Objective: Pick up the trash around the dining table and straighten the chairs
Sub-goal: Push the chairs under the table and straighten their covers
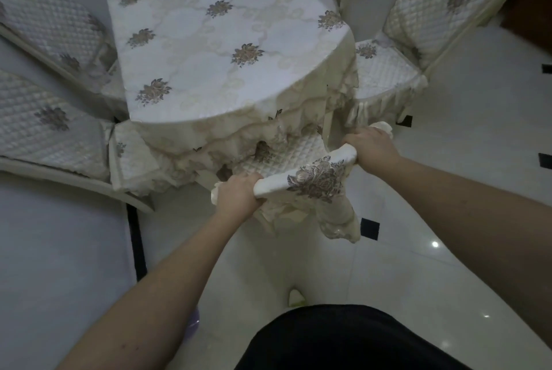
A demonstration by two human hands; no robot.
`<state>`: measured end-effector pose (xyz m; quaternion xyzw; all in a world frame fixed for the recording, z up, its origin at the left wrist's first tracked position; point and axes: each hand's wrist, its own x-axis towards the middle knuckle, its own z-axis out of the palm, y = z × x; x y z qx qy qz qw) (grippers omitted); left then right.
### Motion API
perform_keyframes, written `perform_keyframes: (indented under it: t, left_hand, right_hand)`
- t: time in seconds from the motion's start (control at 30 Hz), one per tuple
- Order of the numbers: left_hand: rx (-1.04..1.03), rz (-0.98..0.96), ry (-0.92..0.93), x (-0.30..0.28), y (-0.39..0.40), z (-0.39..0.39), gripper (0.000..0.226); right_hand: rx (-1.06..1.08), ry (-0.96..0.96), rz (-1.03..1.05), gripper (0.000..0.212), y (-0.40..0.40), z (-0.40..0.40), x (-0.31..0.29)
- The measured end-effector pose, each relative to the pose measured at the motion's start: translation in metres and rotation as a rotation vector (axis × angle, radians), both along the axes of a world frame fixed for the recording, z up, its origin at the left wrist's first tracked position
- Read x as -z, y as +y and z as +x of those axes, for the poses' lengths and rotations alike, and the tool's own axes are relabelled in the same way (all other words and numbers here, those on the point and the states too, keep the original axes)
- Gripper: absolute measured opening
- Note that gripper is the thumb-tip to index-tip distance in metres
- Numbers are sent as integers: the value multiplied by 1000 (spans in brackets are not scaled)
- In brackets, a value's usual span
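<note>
Chair (pixel 310 178) in quilted cream floral cover, top rail gripped by left hand (pixel 239 193) and right hand (pixel 370 148).

Chair seat (pixel 286 154) partly under tablecloth (pixel 239 130)

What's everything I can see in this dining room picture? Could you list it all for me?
dining table: one, under a cream flowered tablecloth, centre.
chairs: five in quilted cream covers; two left, two upper right, one nearest with its seat under the table.
floor: glossy white tiles with small black squares.
small pale object: one, on the floor by the person; cannot tell what.
left hand, right hand: both gripping the nearest chair's top rail.
</note>
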<state>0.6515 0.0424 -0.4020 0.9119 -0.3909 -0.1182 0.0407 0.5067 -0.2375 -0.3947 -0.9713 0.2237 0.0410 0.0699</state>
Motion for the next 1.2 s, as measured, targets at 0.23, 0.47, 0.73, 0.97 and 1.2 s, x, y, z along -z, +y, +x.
perform_keyframes:
  t: [0.23, 0.47, 0.73, 0.97, 1.2]
  left_hand:
    - [17, -74, -23, 10, -7, -7, 29]
    - [37, -62, -10, 11, -4, -10, 32]
    - [-60, -48, 38, 0, -3, -22, 51]
    - [-48, -3, -90, -22, -56, -96, 96]
    - [-207, 44, -254, -17, -131, -164, 96]
  right_hand:
    - [-11, 10, -34, 38, -12, -1, -1]
    - [5, 2, -48, 33, -11, -6, 0]
    - [18, -76, 117, 61, -9, -29, -5]
    - [-97, -29, 223, 89, -20, -101, -4]
    - [-5, -149, 287, 73, -50, -185, 6]
